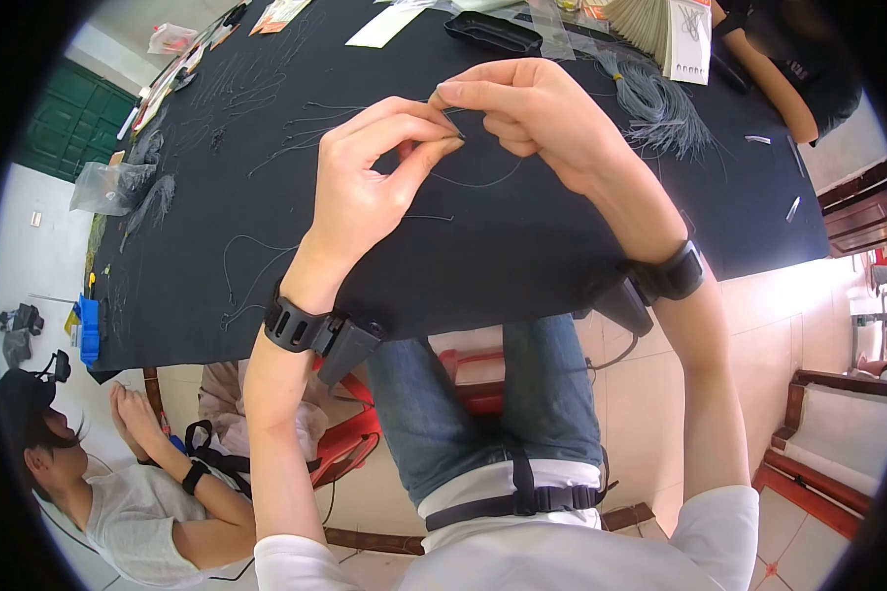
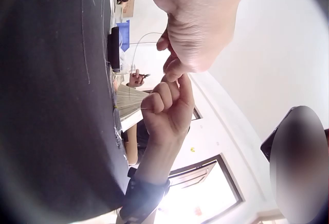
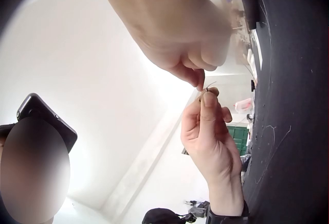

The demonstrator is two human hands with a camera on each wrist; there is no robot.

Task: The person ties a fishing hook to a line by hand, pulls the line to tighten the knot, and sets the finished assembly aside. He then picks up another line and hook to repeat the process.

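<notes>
My left hand (image 1: 370,172) is raised over the black-covered table (image 1: 345,256), thumb and fingertips pinching a thin grey cord (image 1: 483,185). Beside it, the right hand (image 1: 542,113) pinches with thumb and index finger right at the left fingertips, its other fingers curled in. Below the hands the cord hangs in a shallow curve. A short, dark, thin end (image 3: 211,84) sticks up from the left fingertips in the right wrist view. From the left wrist, the right hand (image 2: 167,111) shows with its fingers folded; the pinched spot is mostly hidden there.
Several loose cords (image 1: 251,256) lie on the cloth to the left. At the back right are a bundle of grey cords (image 1: 655,103), a fan of cards (image 1: 688,44) and a black tray (image 1: 493,32). People sit at the left and far right.
</notes>
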